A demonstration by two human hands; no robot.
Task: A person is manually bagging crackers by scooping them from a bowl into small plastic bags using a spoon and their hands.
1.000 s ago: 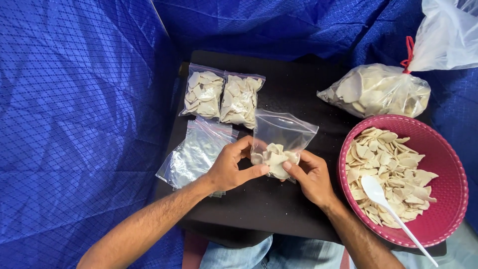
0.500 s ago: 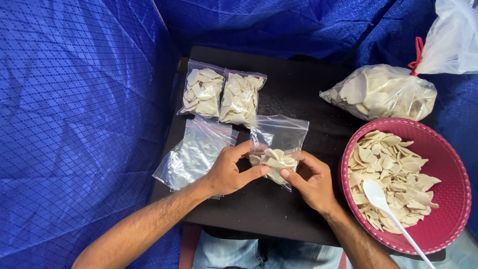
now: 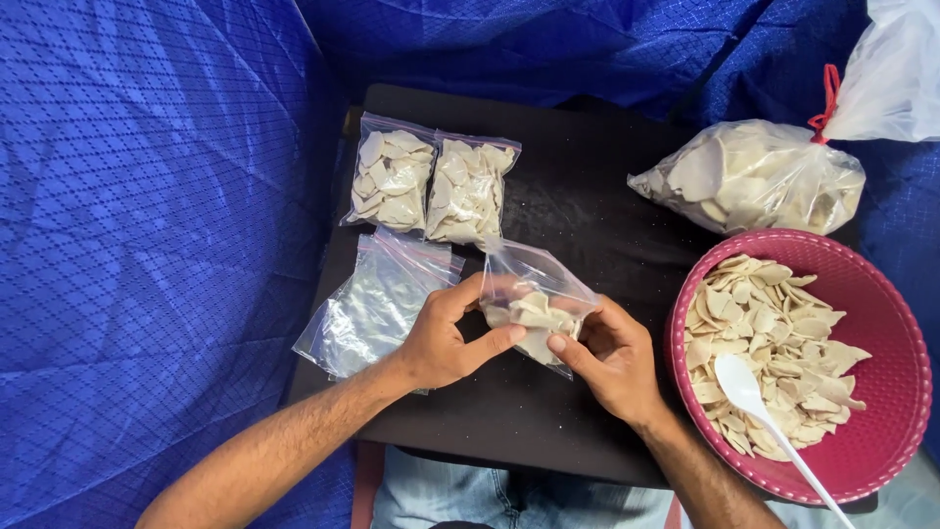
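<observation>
Both my hands hold a small clear zip bag [image 3: 534,299] partly filled with pale flat chips, low over a black board [image 3: 578,186]. My left hand [image 3: 446,338] grips its left side with thumb and fingers. My right hand [image 3: 612,358] pinches its right lower edge. The bag's top is folded or tilted toward the far side. Two filled small bags [image 3: 392,181] [image 3: 470,191] lie side by side at the board's far left. A stack of empty clear zip bags [image 3: 377,304] lies just left of my left hand.
A pink round basket [image 3: 881,323] of the same chips stands at the right, with a white plastic spoon [image 3: 759,407] in it. A large tied clear bag of chips [image 3: 759,176] lies behind it. Blue tarp [image 3: 147,245] surrounds the board.
The bag in my hands has been tipped and its top folded over; my fingers have shifted along it. The view moved slightly.
</observation>
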